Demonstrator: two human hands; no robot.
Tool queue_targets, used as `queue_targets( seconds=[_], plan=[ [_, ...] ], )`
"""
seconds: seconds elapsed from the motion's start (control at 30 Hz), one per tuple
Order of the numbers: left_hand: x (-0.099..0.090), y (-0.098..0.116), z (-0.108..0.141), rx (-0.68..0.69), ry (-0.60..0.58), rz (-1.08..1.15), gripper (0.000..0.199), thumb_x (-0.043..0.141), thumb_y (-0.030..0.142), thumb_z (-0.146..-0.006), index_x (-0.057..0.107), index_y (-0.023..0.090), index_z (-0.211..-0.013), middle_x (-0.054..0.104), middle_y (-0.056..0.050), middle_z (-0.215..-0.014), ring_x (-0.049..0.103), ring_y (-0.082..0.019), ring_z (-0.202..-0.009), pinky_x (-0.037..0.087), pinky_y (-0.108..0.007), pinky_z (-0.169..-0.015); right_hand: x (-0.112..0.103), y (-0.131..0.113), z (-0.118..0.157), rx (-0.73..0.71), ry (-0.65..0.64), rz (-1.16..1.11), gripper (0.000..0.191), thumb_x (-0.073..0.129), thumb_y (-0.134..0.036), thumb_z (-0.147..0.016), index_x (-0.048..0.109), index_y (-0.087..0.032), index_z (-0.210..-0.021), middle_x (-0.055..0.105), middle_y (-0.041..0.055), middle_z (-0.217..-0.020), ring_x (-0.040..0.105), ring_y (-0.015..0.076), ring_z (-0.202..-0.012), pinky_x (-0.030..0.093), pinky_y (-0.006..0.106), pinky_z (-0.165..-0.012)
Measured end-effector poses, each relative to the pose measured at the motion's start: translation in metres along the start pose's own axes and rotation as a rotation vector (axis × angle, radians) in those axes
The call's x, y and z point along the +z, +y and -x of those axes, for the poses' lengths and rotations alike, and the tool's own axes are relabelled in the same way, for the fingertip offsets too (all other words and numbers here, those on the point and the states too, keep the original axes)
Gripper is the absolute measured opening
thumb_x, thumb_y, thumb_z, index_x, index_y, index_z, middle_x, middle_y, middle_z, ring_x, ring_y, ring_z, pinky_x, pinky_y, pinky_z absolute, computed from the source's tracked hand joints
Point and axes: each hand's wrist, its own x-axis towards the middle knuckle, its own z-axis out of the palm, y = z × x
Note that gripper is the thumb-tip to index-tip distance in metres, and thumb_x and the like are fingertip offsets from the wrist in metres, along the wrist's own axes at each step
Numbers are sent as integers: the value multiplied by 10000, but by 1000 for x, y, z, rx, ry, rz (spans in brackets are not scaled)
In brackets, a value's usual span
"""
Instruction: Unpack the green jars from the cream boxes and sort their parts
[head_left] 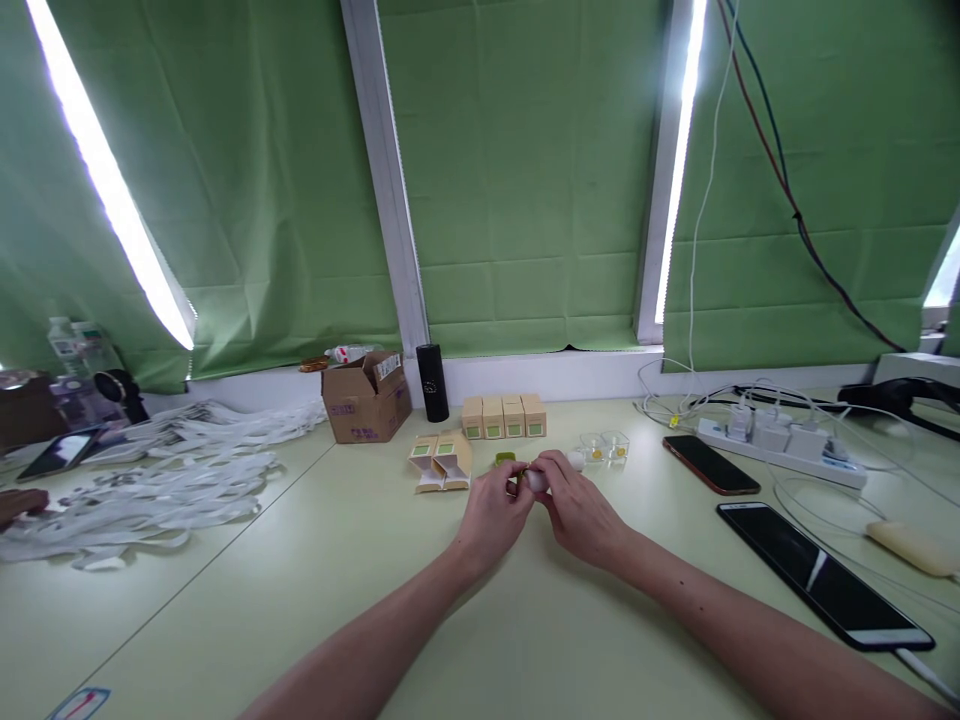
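My left hand (491, 512) and my right hand (583, 512) meet above the table, fingers closed in a pinch. Between their fingertips is a small white rounded object (536, 480); its kind is too small to tell, and fingers partly cover it. Just beyond my left fingers lies a small green piece (505, 458). Another small white piece (576, 460) shows behind my right hand. Two clear little containers with yellow spots (604, 448) stand to the right of it. Left of my hands are two open small cardboard boxes (441, 464), and behind them a row of several closed small boxes (504, 417).
A brown carton (366, 398) and a black cylinder (432, 383) stand at the back. White straps (172, 490) lie in piles at left, near another person's hand (21, 506). At right are two phones (711, 465), a power strip (784, 445) and loose cables.
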Motion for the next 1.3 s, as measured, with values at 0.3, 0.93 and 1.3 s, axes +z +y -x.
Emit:
queue_targets(
  seconds=[0.3,0.93,1.3],
  plan=[
    [1,-6,-1,-46,-32,45,177,614,265,-873,741,215,-985,766,-68,-948,696,-197,-747,552,-299,-696,2,1,2,30,5,-59,312,437,-76,-958,460,-219,-1234,584,129,-1142,652,254,-882,608,397,-671],
    [-3,-19,-3,26,-36,84,403,762,181,-746,586,240,-1103,704,-28,-1056,638,-178,-881,504,-288,-745,-7,2,1,234,199,-605,328,607,-217,-949,557,-249,-1272,601,129,-1263,668,265,-1148,625,480,-956],
    [1,-24,3,170,127,-268,258,710,218,-822,511,230,-985,639,-6,-881,620,-212,-827,473,-347,-754,-5,-24,-7,600,153,-803,395,804,-476,-804,654,-197,-1040,746,84,-1000,736,245,-911,633,406,-803]
  ],
)
